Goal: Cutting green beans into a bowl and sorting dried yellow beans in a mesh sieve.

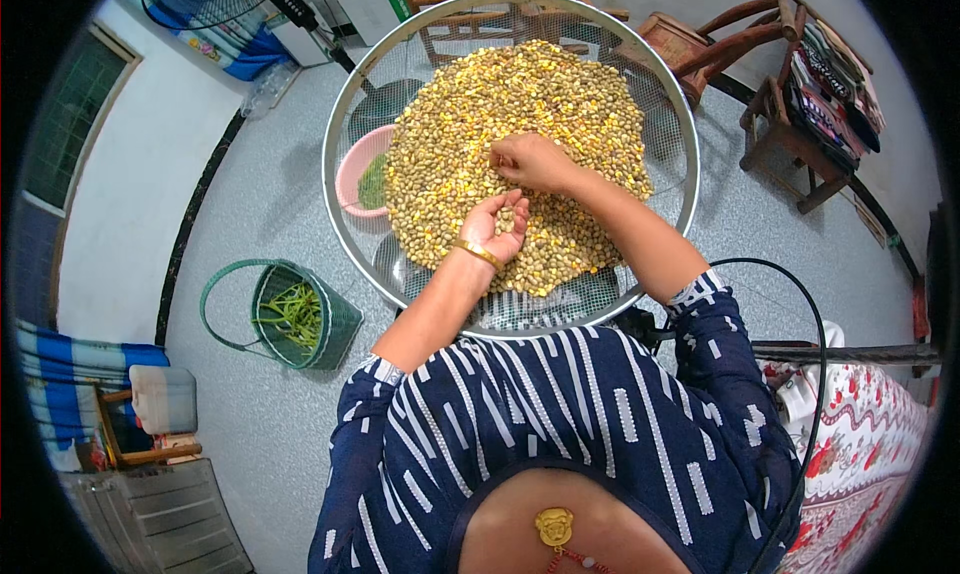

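Observation:
A heap of greenish-tan beans mixed with yellow corn kernels (540, 86) covers most of a round wire-mesh sieve (327, 161) with a metal rim. Over the middle of the heap, my left hand (495, 229) is turned palm up and cupped, with several beans showing inside its curled fingers. A gold bangle (478, 254) circles that wrist. Just beyond it, my right hand (531, 161) is palm down, fingertips bent together close above the heap. Whether anything is pinched between those fingertips is hidden.
Below the sieve's left side, a pink basin (351, 176) holds greens, seen through the mesh. A green woven basket (341, 334) with green stalks stands on the floor at left. Wooden chairs (720, 45) stand at the back right, and a black cable (814, 296) curves beside my right arm.

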